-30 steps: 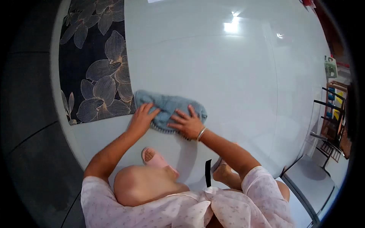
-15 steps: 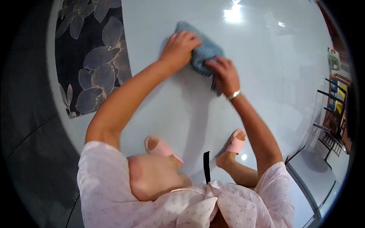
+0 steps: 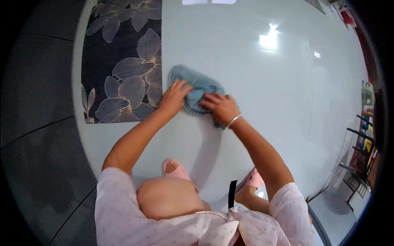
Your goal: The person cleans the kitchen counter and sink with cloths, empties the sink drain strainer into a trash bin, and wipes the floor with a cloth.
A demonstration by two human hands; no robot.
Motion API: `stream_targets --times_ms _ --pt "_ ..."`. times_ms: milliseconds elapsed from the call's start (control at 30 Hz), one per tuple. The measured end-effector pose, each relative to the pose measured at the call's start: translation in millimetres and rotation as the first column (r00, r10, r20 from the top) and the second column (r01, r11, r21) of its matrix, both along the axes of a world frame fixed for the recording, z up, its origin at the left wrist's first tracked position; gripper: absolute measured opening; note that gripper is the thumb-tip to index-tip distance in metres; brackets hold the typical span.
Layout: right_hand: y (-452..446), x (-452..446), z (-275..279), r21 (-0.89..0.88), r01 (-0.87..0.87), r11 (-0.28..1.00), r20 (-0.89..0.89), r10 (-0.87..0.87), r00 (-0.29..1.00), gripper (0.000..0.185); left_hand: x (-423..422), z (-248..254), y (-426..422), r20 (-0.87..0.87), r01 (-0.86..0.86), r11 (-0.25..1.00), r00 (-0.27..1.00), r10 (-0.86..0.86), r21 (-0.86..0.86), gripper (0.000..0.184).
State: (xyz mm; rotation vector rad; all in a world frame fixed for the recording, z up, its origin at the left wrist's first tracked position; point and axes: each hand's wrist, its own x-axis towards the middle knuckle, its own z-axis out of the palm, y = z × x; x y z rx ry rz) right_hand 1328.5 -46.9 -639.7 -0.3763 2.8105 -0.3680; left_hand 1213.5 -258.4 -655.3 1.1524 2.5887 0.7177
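Note:
A blue-grey cloth (image 3: 195, 84) lies bunched on the glossy white floor (image 3: 254, 94), its edges slightly blurred. My left hand (image 3: 177, 95) presses on the cloth's left part, fingers bent over its near edge. On the right part rests my right hand (image 3: 221, 107), with a silver bangle at the wrist and its fingers spread over the fabric. Part of the cloth hangs out below the right hand. To the left of the cloth, close to it, is the dark mat (image 3: 123, 74) with large flower patterns.
Pink slippers (image 3: 177, 170) are on my feet near the body, below the cloth. A grey chair (image 3: 334, 205) stands at the lower right, beside a rack with coloured items (image 3: 363, 139). Dark tiles (image 3: 41, 94) run along the left.
The cloth and both hands first moved up and right across the floor, then came back down and left, near the mat. The view has shifted too.

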Motion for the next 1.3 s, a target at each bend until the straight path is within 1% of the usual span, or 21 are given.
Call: stream_targets --times_ms 100,200,233,300,467,500,567,633,667,700,733,767,833,867,967,1033,1100,1133,1200,1233,1300 --pt "42 -23 3 0.111 0.275 0.955 -0.083 -0.267 0.96 0.044 -42 -24 74 -0.012 -0.005 0.989 1.0 0.006 0.145 0.049" --pt "85 -17 1 -0.245 0.594 0.766 -0.078 -0.626 0.776 0.046 -36 -14 146 0.16 -0.14 0.962 0.982 0.104 0.235 0.061" --pt "100 -8 -2 -0.397 0.641 0.657 -0.049 -0.713 0.7 0.048 -28 -4 154 0.188 -0.169 0.948 0.975 0.121 0.268 0.063" --pt "118 18 -5 -0.71 0.669 0.22 0.2 -0.848 0.49 0.055 -14 7 141 0.058 -0.037 0.933 0.998 0.017 0.359 0.063" --pt "129 43 1 -0.784 0.593 -0.182 0.43 -0.849 0.308 0.057 -7 -11 18 -0.033 -0.116 0.972 0.992 0.125 0.202 0.064" --pt "117 32 12 -0.784 0.596 -0.177 0.43 -0.846 0.315 0.057 -7 -16 -13 -0.031 -0.198 0.959 0.978 0.208 0.204 0.065" --pt "61 -6 47 -0.805 0.579 -0.129 0.413 -0.823 0.391 0.055 -3 -13 -68 -0.105 -0.417 0.908 0.906 0.411 -0.048 0.069" --pt "8 -37 48 -0.862 0.505 0.046 0.31 -0.741 0.596 0.054 3 -7 -112 -0.101 -0.582 0.785 0.812 0.575 -0.211 0.078" --pt "-21 -52 37 -0.841 0.369 0.396 0.001 -0.681 0.733 0.056 6 -5 -129 -0.1 -0.591 0.78 0.805 0.584 -0.204 0.078" --pt "-55 -63 45 -0.788 0.209 0.58 -0.164 -0.524 0.836 0.061 9 -5 -144 -0.102 -0.642 0.716 0.76 0.642 -0.274 0.084" --pt "-92 -73 60 -0.761 0.16 0.629 -0.136 -0.396 0.908 0.066 11 -6 -153 -0.108 -0.683 0.646 0.711 0.695 -0.341 0.09" --pt "-124 -83 59 -0.645 0.025 0.764 -0.253 -0.244 0.936 0.069 11 -10 -158 -0.104 -0.69 0.641 0.704 0.703 -0.336 0.09" --pt "-178 -94 42 -0.438 -0.146 0.887 -0.225 0.049 0.973 0.065 11 -17 -162 -0.147 -0.637 0.626 0.744 0.652 -0.449 0.092" --pt "-196 -94 53 -0.28 -0.209 0.937 -0.163 0.168 0.972 0.06 4 -11 -164 0.041 -0.356 0.703 0.877 0.479 -0.615 0.092" --pt "-229 -105 10 -0.192 -0.342 0.92 -0.106 0.327 0.939 0.058 6 -66 -181 0.147 -0.258 0.717 0.881 0.45 -0.647 0.093" --pt "-217 -118 18 -0.118 -0.347 0.93 -0.069 0.341 0.937 0.057 4 -32 -171 0.262 -0.238 0.701 0.809 0.526 -0.672 0.099" --pt "-186 -139 18 0.036 -0.379 0.925 -0.004 0.38 0.925 0.058 10 -32 -175 0.463 -0.457 0.841 0.702 0.54 -0.288 0.108" --pt "-162 -147 16 0.122 -0.346 0.93 -0.044 0.353 0.934 0.059 12 -30 -173 0.473 -0.44 0.853 0.71 0.521 -0.28 0.108" --pt "-104 -158 1 0.245 -0.188 0.951 -0.098 0.218 0.971 0.06 17 -21 -167 -0.08 -0.633 0.689 0.754 0.652 -0.352 0.113" --pt "-50 -166 9 0.25 0.069 0.966 0.001 -0.071 0.997 0.06 11 -21 -162 -0.062 -0.599 0.728 0.785 0.617 -0.335 0.113" --pt "13 -155 -4 0.366 0.227 0.902 -0.107 -0.201 0.974 0.061 13 -16 -166 0.008 -0.573 0.689 0.766 0.643 -0.443 0.118"
